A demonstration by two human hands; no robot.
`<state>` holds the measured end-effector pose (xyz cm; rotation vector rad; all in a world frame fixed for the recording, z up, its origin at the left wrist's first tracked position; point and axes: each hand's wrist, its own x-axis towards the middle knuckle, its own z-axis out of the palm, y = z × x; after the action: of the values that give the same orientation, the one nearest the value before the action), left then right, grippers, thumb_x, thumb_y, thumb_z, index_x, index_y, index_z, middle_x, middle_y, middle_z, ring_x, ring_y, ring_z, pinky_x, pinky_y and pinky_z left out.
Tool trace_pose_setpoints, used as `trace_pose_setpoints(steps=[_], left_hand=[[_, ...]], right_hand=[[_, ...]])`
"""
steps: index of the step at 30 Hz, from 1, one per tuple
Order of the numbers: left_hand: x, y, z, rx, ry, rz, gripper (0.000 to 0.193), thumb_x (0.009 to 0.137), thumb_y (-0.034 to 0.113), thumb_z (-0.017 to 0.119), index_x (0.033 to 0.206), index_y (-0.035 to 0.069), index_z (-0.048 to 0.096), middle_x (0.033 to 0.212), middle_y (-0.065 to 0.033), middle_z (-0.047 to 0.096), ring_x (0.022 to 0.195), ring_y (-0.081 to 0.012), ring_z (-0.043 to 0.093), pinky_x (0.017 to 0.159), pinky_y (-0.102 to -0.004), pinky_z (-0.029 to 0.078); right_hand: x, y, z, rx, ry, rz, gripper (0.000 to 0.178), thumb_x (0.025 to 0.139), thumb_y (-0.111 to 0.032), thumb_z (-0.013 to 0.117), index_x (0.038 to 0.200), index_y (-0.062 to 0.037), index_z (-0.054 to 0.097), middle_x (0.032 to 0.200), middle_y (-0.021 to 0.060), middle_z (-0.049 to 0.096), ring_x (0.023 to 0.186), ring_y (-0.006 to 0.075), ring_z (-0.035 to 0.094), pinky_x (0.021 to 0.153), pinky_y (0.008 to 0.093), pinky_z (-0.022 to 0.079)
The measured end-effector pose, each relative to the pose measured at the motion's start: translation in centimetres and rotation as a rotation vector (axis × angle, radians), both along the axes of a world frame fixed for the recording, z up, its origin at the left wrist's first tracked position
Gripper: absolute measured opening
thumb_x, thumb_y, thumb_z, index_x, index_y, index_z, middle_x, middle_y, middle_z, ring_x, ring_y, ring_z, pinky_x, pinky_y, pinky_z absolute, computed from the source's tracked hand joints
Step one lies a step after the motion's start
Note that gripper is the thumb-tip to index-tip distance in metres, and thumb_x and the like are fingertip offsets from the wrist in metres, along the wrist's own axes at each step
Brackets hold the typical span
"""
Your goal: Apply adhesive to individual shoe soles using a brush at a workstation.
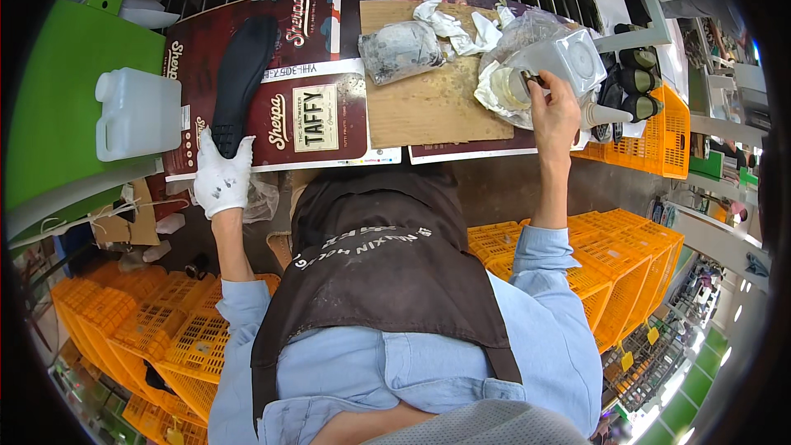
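Note:
My left hand [222,180], in a white glove with dark smudges, is closed on the near end of a black shoe sole [245,62]. The sole lies lengthwise on a dark red printed cardboard sheet [329,144]. My bare right hand [554,107] pinches a small dark thing over a pale round container [508,86]; its kind is too small to make out. Crumpled clear plastic [527,29] surrounds that container. Just beyond my fingers stands a translucent square plastic bottle [573,58]. A whitish nozzle-shaped piece [608,115] lies to the right of my hand.
A white plastic jug [142,114] stands on the green surface at left. On a brown board [437,111] sit a smeared grey container [401,51] and crumpled white paper [449,25]. Dark shoe pieces [641,82] lie at right by an orange crate [666,136]. More orange crates [577,259] flank me.

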<state>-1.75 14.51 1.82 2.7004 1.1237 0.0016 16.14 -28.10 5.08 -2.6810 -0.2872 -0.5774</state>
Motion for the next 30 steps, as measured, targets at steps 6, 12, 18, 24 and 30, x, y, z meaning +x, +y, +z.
trace_pose_setpoints(steps=[6,12,18,24,30], left_hand=[[0.5,-0.3,0.6,-0.107,-0.016,0.075,0.077,0.076,0.055,0.07,0.129,0.004,0.05,0.118,-0.0201,0.06,0.104,-0.0379,0.062,0.09,-0.0443,0.048],[0.8,0.7,0.7,-0.027,-0.141,-0.025,0.07,0.076,0.05,0.073,0.122,0.001,0.055,0.118,-0.0207,0.06,0.105,-0.037,0.06,0.091,-0.044,0.047],[1.1,2.0,2.0,-0.002,-0.178,-0.046,0.07,0.074,0.044,0.077,0.123,-0.001,0.056,0.114,-0.0214,0.063,0.106,-0.0333,0.061,0.095,-0.0404,0.046],[1.2,4.5,2.5,-0.63,-0.412,0.015,0.063,0.083,0.03,0.075,0.126,-0.011,0.052,0.117,-0.0169,0.064,0.102,-0.0191,0.061,0.093,-0.0291,0.046],[1.2,6.9,2.3,-1.355,-0.714,0.343,0.024,0.093,0.016,0.064,0.111,0.002,0.06,0.088,-0.007,0.059,0.065,-0.0073,0.05,0.053,-0.0171,0.04]], right_hand=[[-0.1,1.3,-1.2,-0.191,0.057,-0.087,0.019,0.084,-0.02,0.066,0.099,-0.0078,0.067,0.093,0.0133,0.066,0.079,0.0361,0.064,0.069,0.0442,0.05],[-0.3,1.5,-0.6,-0.172,0.058,-0.114,0.019,0.083,-0.021,0.067,0.098,-0.0088,0.068,0.091,0.0128,0.066,0.077,0.0363,0.065,0.069,0.0439,0.051],[-0.1,1.6,-0.4,-0.216,0.132,-0.114,0.022,0.083,-0.023,0.069,0.097,-0.0066,0.07,0.093,0.0137,0.068,0.082,0.0339,0.066,0.071,0.0406,0.051],[-0.1,1.0,-0.4,-0.053,-0.014,-0.063,0.019,0.083,-0.015,0.067,0.099,-0.0049,0.067,0.092,0.0141,0.067,0.075,0.0341,0.064,0.069,0.0414,0.05],[-0.9,0.0,-0.5,0.194,0.037,-0.086,0.025,0.082,-0.006,0.067,0.106,-0.0001,0.065,0.088,0.0114,0.067,0.061,0.0189,0.057,0.062,0.0315,0.048]])
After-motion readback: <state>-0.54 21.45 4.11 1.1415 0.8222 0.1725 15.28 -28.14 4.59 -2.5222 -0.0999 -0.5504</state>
